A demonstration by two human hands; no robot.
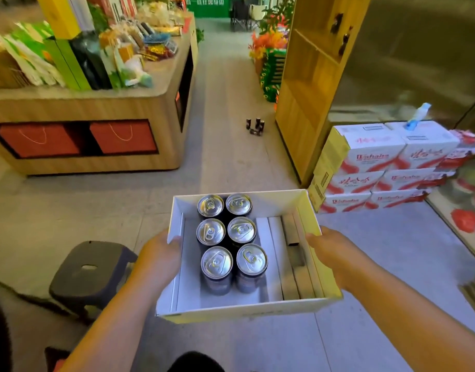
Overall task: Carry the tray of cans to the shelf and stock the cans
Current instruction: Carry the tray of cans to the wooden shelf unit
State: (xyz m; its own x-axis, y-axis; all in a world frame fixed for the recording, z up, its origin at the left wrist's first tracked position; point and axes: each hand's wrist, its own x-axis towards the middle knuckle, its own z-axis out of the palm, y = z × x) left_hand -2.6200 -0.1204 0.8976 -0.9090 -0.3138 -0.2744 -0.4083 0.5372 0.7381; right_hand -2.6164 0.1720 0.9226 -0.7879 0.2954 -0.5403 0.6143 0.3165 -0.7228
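Note:
I hold a white cardboard tray [274,201] with yellow outer walls in front of me, above the floor. Several dark cans [232,244] with silver tops stand upright in two columns in its left half. Flat grey and white cardboard strips [290,232] lie in its right half. My left hand [161,257] grips the tray's left wall, thumb over the rim. My right hand [335,253] grips the right wall the same way. A tall wooden shelf unit [308,84] stands ahead on the right. A few more dark cans [255,126] sit on the floor near its base.
A wooden display island [102,103] with goods on top and red bags underneath stands ahead on the left. Stacked white and red cartons [378,167] sit to the right of the shelf. A dark plastic stool [90,272] is at my lower left. An aisle runs between island and shelf.

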